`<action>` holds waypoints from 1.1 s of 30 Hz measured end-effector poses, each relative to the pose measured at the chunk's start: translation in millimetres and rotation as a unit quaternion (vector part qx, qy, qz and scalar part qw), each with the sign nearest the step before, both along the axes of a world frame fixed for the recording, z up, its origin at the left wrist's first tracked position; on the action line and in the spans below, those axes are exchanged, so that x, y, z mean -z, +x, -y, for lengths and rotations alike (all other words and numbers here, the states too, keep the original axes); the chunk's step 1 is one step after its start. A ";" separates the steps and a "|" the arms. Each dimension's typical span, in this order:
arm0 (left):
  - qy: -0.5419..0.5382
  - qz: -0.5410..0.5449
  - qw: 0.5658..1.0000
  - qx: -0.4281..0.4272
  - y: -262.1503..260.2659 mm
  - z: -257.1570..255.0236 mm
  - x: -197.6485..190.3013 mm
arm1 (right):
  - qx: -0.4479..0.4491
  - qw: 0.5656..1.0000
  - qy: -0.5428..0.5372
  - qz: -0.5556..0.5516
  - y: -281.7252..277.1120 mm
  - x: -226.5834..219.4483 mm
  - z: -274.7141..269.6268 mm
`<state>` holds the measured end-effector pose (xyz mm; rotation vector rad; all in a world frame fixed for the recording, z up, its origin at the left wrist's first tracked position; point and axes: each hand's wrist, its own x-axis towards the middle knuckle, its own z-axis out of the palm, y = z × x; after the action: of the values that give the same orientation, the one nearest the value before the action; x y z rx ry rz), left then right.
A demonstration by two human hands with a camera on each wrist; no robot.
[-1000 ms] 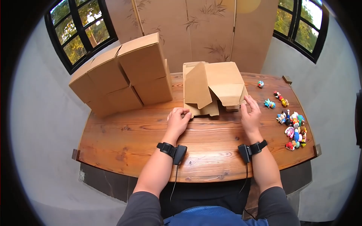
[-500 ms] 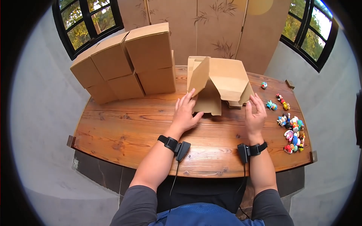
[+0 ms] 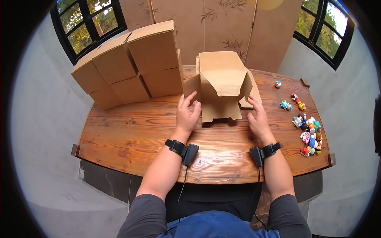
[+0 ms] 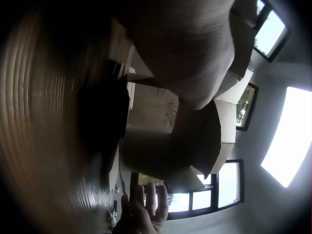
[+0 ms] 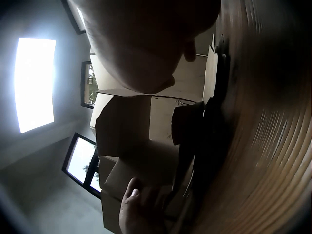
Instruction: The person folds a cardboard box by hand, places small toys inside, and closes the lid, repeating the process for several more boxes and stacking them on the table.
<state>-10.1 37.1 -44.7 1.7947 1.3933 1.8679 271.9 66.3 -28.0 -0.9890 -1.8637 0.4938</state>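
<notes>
An unfolded cardboard box (image 3: 220,63) stands in front of the person, its open end facing them. Its top flap (image 3: 226,89) slopes down over the opening, and the bottom flap (image 3: 222,114) lies on the table. The left hand (image 3: 187,116) is beside the left side flap (image 3: 193,85), fingertips right at its lower edge. At the other side, the right hand (image 3: 258,118) has its fingertips close to the right side flap (image 3: 246,85). Both hands have loosely bent fingers. In the left wrist view, the left hand (image 4: 187,53) covers part of the box.
Several closed cardboard boxes (image 3: 119,65) are stacked at the back left of the wooden table (image 3: 127,139). Flat folded cardboard (image 3: 255,93) lies at the box's right. Small figurines (image 3: 311,135) are clustered along the right edge, with a few farther back.
The left flap has swung outward from across the opening to the left, and the box now faces the person squarely. The left hand reached up to that flap, then moved left and back.
</notes>
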 end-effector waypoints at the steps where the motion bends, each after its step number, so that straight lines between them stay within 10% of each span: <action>1: 0.007 0.009 1.000 -0.012 -0.1 0.8 -1.8 | -0.001 1.000 -0.008 0.010 -0.7 2.4 -1.1; 33: 0.030 0.026 0.999 -0.032 -1.0 2.5 -2.7 | -0.036 0.997 -0.066 0.006 -3.1 10.5 -3.8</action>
<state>-11.1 34.6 -42.0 1.7349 1.4069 1.9933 268.9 70.1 -38.5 -1.0155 -1.9010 0.6617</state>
